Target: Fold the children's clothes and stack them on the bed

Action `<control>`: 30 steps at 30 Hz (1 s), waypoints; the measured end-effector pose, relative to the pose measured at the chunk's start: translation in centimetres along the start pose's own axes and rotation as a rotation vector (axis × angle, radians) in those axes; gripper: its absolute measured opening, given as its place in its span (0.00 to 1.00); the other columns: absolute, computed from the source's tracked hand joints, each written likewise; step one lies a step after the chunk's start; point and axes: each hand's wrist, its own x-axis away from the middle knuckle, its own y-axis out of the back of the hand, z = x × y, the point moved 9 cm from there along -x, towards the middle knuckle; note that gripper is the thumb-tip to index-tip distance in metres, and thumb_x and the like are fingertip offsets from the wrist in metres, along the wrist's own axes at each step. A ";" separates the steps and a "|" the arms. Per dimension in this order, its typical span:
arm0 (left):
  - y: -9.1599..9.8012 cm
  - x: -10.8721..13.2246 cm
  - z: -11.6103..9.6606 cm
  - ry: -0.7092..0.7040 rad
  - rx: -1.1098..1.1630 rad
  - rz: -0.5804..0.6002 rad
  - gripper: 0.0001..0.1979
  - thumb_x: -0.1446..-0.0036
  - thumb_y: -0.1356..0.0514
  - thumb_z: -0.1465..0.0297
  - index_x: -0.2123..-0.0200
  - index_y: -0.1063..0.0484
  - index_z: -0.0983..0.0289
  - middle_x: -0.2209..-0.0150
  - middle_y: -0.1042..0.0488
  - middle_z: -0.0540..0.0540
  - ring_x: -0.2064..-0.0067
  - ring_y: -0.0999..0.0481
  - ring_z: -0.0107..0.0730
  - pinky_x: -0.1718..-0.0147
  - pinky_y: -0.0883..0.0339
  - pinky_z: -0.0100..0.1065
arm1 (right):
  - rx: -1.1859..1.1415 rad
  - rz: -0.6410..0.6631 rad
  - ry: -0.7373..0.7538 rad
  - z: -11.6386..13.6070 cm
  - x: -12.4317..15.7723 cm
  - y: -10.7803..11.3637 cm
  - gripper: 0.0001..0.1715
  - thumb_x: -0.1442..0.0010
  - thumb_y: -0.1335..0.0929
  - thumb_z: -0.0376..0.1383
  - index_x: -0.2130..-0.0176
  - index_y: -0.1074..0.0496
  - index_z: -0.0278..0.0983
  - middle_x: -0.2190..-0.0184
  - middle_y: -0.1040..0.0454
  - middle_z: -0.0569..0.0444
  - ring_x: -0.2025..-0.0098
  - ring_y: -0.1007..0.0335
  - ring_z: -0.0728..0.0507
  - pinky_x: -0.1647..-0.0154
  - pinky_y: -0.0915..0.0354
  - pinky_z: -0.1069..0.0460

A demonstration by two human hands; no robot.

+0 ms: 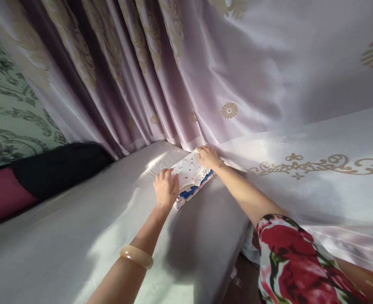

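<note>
A small stack of folded cloth pieces lies on the bed's grey sheet, close to the curtain. Its top piece is a white cloth (189, 169) with a small dark print. Blue cloth (186, 194) and other light, patterned layers show along the near edge of the stack. My left hand (166, 188) is at the left edge of the white cloth, fingers curled against it. At the far right corner, my right hand (208, 156) has its fingers bent over the same cloth. Both sets of fingertips are partly hidden.
The grey-sheeted bed (56, 240) stretches left and toward me. Pinkish curtains (186, 105) with gold patterns hang down behind and to the right. A black and dark pink padded headboard (56, 171) borders the left. Beyond the bed's right edge there is a dark gap (241, 274).
</note>
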 end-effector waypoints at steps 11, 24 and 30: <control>-5.8 1.4 1.1 -0.039 -0.099 0.270 0.31 0.36 0.53 0.51 0.34 0.42 0.59 0.31 0.48 0.62 0.30 0.55 0.54 0.35 0.64 0.59 | -0.020 0.140 -0.079 0.7 1.5 -5.2 0.34 0.32 0.48 0.53 0.35 0.41 0.42 0.33 0.46 0.47 0.33 0.56 0.30 0.36 0.59 0.30; 0.2 4.8 6.5 0.104 0.056 0.529 0.33 0.34 0.59 0.51 0.32 0.51 0.61 0.29 0.57 0.62 0.28 0.62 0.44 0.34 0.63 0.52 | -0.087 0.207 0.131 8.1 3.4 -3.7 0.35 0.32 0.51 0.52 0.35 0.42 0.41 0.33 0.46 0.47 0.31 0.57 0.33 0.36 0.55 0.31; 8.8 9.0 15.9 0.276 -0.040 0.469 0.31 0.36 0.51 0.54 0.34 0.46 0.61 0.30 0.53 0.64 0.29 0.57 0.48 0.34 0.58 0.49 | -0.043 -0.006 0.269 8.8 5.2 -3.9 0.27 0.34 0.45 0.46 0.42 0.32 0.45 0.40 0.34 0.46 0.38 0.43 0.31 0.42 0.43 0.32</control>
